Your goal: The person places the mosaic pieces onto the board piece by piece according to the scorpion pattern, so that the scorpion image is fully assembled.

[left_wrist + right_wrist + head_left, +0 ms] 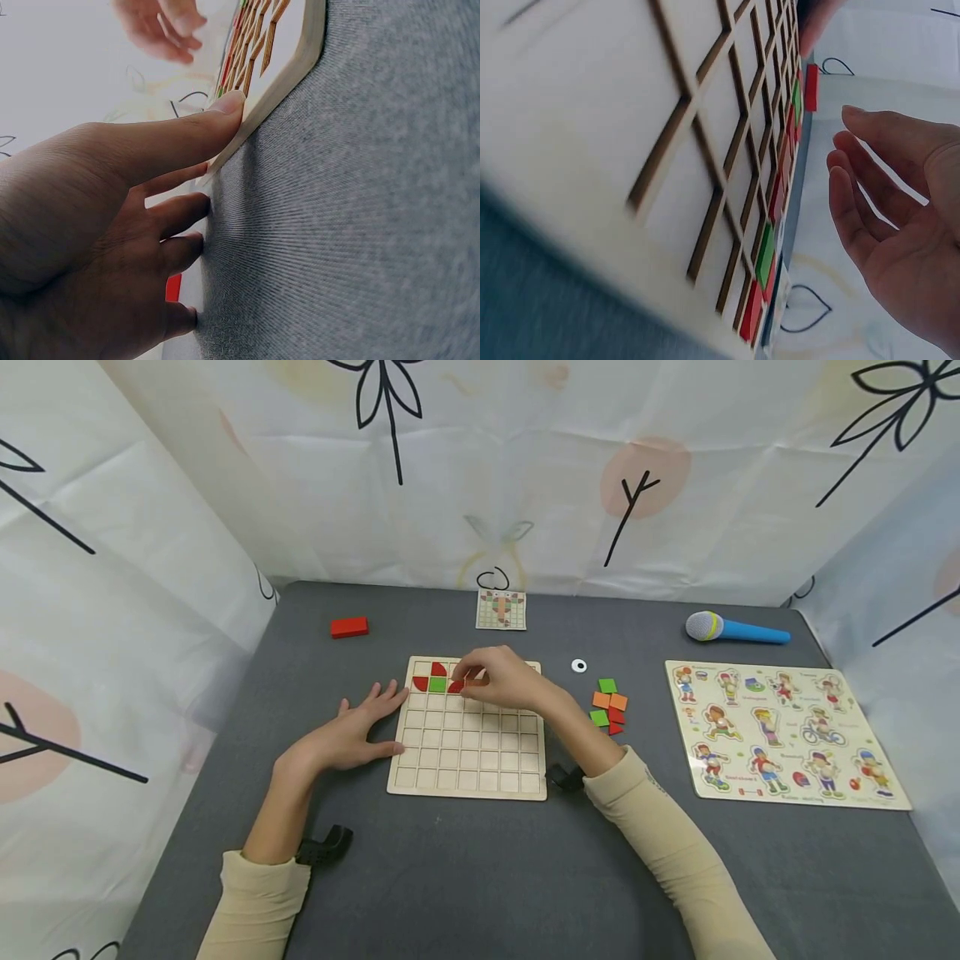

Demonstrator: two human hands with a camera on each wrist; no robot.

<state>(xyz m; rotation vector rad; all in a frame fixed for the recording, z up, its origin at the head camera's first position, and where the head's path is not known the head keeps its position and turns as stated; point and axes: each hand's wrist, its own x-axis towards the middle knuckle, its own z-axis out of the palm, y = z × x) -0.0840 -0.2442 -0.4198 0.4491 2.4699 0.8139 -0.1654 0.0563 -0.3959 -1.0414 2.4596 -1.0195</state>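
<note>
A wooden grid board (467, 760) lies on the grey table. In its far rows are a green square (437, 684) and several red curved pieces (438, 669). My right hand (501, 679) hovers over these rows, hiding part of them. In the right wrist view, its fingers (841, 196) bend loosely above the board with nothing between them; another green piece (765, 253) and a red piece (751, 310) sit in the grid there. My left hand (348, 732) spreads at the board's left side, its thumb (187, 139) on the edge and the other fingers by the table.
Right of the board lie loose green, orange and red pieces (608, 702) and a white disc (579, 666) with a dark centre. A small pattern card (501, 610) and a red block (349, 627) are farther back. A toy microphone (738, 628) and a picture puzzle board (787, 735) occupy the right.
</note>
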